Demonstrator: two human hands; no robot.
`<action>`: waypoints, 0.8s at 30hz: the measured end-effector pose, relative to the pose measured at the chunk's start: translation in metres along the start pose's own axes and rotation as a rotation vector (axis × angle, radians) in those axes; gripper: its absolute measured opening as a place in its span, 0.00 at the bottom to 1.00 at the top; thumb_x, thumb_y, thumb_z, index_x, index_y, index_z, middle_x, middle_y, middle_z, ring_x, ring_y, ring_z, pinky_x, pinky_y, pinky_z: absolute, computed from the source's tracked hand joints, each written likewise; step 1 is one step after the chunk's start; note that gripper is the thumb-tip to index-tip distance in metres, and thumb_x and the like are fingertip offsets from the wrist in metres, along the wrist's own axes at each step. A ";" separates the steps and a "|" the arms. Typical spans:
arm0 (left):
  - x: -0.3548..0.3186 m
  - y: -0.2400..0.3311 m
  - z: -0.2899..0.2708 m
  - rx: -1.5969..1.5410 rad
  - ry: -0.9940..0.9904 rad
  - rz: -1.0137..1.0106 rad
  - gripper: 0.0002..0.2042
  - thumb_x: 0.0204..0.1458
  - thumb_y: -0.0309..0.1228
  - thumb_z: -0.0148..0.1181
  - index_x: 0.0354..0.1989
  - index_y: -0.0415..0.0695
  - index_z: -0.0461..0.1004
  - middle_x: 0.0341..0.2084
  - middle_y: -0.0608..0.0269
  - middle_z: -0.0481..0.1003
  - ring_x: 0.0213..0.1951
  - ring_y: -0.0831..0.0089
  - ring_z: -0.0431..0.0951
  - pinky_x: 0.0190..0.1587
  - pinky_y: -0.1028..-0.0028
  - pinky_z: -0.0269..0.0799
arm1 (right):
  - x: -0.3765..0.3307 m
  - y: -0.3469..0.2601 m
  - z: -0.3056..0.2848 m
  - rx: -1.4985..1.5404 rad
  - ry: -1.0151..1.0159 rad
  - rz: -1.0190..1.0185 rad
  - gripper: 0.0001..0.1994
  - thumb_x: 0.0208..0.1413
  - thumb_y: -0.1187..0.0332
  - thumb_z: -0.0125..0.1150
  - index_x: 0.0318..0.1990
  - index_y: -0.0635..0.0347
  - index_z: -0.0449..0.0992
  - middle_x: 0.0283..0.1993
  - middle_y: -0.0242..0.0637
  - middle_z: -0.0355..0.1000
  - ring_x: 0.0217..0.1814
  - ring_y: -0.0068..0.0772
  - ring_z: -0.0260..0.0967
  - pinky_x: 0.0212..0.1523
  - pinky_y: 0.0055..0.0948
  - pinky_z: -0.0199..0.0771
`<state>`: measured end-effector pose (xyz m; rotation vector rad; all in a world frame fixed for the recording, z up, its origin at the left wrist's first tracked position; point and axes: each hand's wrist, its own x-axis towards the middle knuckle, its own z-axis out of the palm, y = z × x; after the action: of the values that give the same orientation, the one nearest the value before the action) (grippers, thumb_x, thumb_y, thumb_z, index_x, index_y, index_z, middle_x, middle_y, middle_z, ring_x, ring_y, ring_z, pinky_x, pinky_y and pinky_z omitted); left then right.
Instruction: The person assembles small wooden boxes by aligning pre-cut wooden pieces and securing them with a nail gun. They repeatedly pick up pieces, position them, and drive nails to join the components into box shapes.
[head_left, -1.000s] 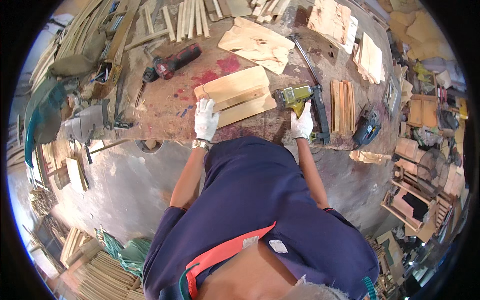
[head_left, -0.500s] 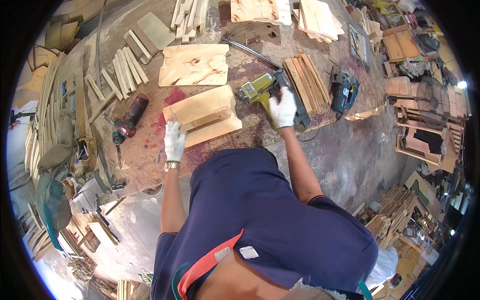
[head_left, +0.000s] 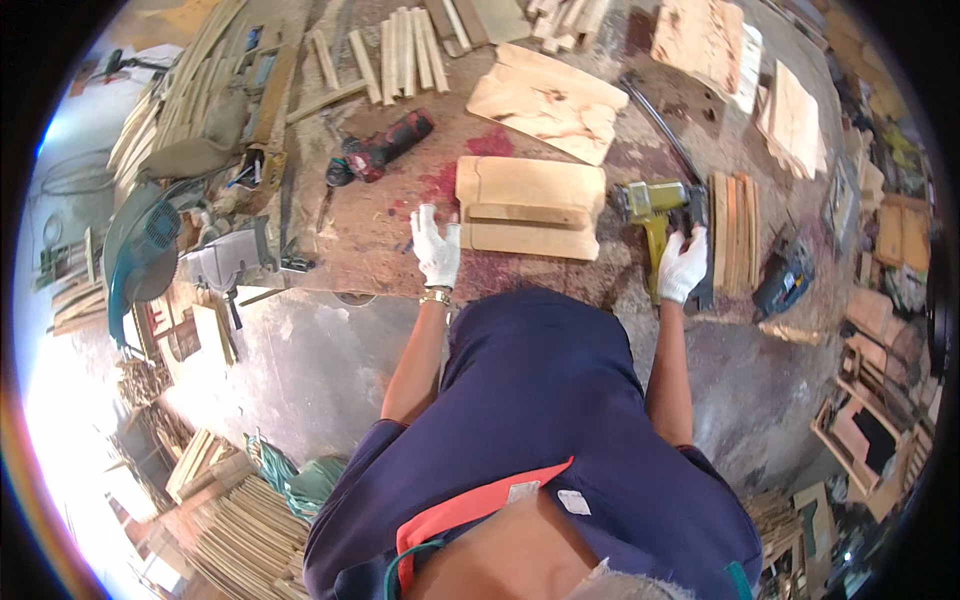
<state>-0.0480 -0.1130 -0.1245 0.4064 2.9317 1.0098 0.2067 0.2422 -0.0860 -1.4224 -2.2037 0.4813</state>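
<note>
My left hand (head_left: 436, 246), in a white glove, is open beside the left edge of a pale wooden board (head_left: 530, 180). Its fingers are spread, and its thumb is close to the board's edge; whether they touch I cannot tell. Lengthwise across that board runs a narrow wooden strip (head_left: 528, 216). To the right, a green nail gun (head_left: 652, 200) with a black magazine lies on its side on the workbench (head_left: 380, 235). My gloved right hand (head_left: 683, 268) is closed on it between handle and magazine, with some fingers hidden. Behind the first board lies another streaked board (head_left: 548, 98).
A red and black cordless drill (head_left: 385, 148) lies left of the boards. Wooden strips (head_left: 735, 230) and a dark power tool (head_left: 783, 275) are right of the nail gun. More strips (head_left: 408, 55) and stacked boards (head_left: 697, 45) lie farther back. A miter saw (head_left: 150, 250) stands at left.
The whole view has turned and shifted, so the bench things appear farther right. My left hand has come off the board's edge and spread its fingers. My right hand is still at the nail gun.
</note>
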 end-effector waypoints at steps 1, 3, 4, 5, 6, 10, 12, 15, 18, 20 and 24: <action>0.003 0.007 -0.002 0.009 0.053 0.010 0.27 0.55 0.36 0.68 0.61 0.37 0.69 0.59 0.41 0.71 0.64 0.36 0.65 0.65 0.50 0.63 | -0.008 -0.009 0.004 -0.013 0.020 -0.147 0.24 0.56 0.64 0.64 0.58 0.67 0.72 0.41 0.51 0.75 0.42 0.53 0.73 0.44 0.45 0.73; 0.019 0.021 -0.010 -0.105 0.014 -0.051 0.24 0.53 0.34 0.68 0.57 0.40 0.71 0.55 0.43 0.73 0.59 0.40 0.70 0.61 0.51 0.66 | -0.025 -0.023 0.012 -0.095 0.016 -0.271 0.25 0.56 0.63 0.64 0.59 0.65 0.70 0.41 0.51 0.74 0.43 0.57 0.72 0.44 0.48 0.72; 0.028 0.029 -0.014 -0.129 0.012 -0.043 0.22 0.53 0.33 0.68 0.55 0.41 0.72 0.52 0.45 0.75 0.56 0.41 0.72 0.57 0.52 0.68 | -0.031 -0.027 0.013 -0.168 0.012 -0.294 0.26 0.55 0.63 0.65 0.60 0.64 0.69 0.42 0.52 0.74 0.45 0.59 0.72 0.45 0.50 0.71; 0.045 0.039 -0.014 -0.082 0.203 0.183 0.14 0.53 0.31 0.66 0.46 0.43 0.74 0.40 0.50 0.78 0.45 0.47 0.77 0.46 0.55 0.72 | -0.033 -0.028 0.015 -0.176 -0.023 -0.248 0.27 0.55 0.63 0.64 0.61 0.63 0.69 0.43 0.53 0.73 0.45 0.59 0.71 0.46 0.51 0.71; 0.063 0.045 -0.017 -0.114 0.154 0.135 0.11 0.53 0.30 0.65 0.43 0.43 0.75 0.37 0.50 0.77 0.43 0.48 0.77 0.44 0.56 0.72 | -0.034 -0.028 0.015 -0.214 -0.028 -0.261 0.27 0.54 0.64 0.65 0.61 0.62 0.69 0.43 0.52 0.73 0.46 0.59 0.71 0.47 0.51 0.70; 0.149 0.045 -0.025 -0.122 0.200 0.128 0.05 0.56 0.31 0.61 0.32 0.43 0.76 0.29 0.49 0.78 0.35 0.51 0.79 0.37 0.58 0.72 | -0.026 -0.021 0.013 -0.147 -0.094 -0.266 0.25 0.55 0.68 0.66 0.60 0.62 0.71 0.41 0.49 0.73 0.43 0.55 0.73 0.43 0.49 0.72; 0.204 0.032 -0.028 -0.129 0.214 -0.051 0.07 0.55 0.34 0.60 0.35 0.43 0.78 0.31 0.47 0.79 0.38 0.50 0.80 0.40 0.57 0.73 | -0.022 -0.019 0.013 -0.108 -0.103 -0.289 0.24 0.57 0.69 0.66 0.61 0.61 0.72 0.37 0.45 0.71 0.38 0.48 0.71 0.41 0.43 0.73; 0.278 0.009 -0.029 -0.066 0.281 -0.286 0.14 0.52 0.39 0.61 0.39 0.43 0.80 0.36 0.46 0.81 0.43 0.48 0.81 0.47 0.58 0.75 | -0.019 -0.018 0.012 -0.085 -0.141 -0.284 0.23 0.57 0.70 0.66 0.61 0.62 0.73 0.33 0.41 0.67 0.33 0.42 0.66 0.36 0.38 0.70; 0.334 -0.008 -0.025 -0.065 0.253 -0.588 0.29 0.49 0.42 0.65 0.56 0.37 0.68 0.47 0.36 0.78 0.49 0.45 0.80 0.53 0.57 0.74 | -0.018 -0.020 0.013 -0.086 -0.166 -0.238 0.25 0.55 0.69 0.67 0.61 0.65 0.73 0.32 0.40 0.65 0.32 0.40 0.64 0.36 0.37 0.70; 0.356 -0.012 -0.020 -0.131 0.261 -0.720 0.35 0.46 0.42 0.69 0.59 0.37 0.61 0.52 0.35 0.73 0.53 0.44 0.77 0.56 0.55 0.72 | -0.017 -0.021 0.013 -0.119 -0.199 -0.200 0.26 0.55 0.70 0.67 0.61 0.65 0.73 0.32 0.39 0.65 0.32 0.39 0.64 0.36 0.36 0.70; 0.377 -0.011 -0.010 -0.326 0.354 -0.891 0.39 0.48 0.31 0.68 0.64 0.38 0.47 0.52 0.35 0.72 0.52 0.48 0.79 0.56 0.55 0.73 | -0.016 -0.019 0.011 -0.030 -0.241 -0.144 0.26 0.54 0.72 0.66 0.62 0.67 0.72 0.34 0.37 0.67 0.33 0.35 0.63 0.38 0.33 0.70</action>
<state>-0.4157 -0.0336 -0.0965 -1.0712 2.5860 1.4019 0.1921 0.2193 -0.0884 -1.2650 -2.4924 0.5975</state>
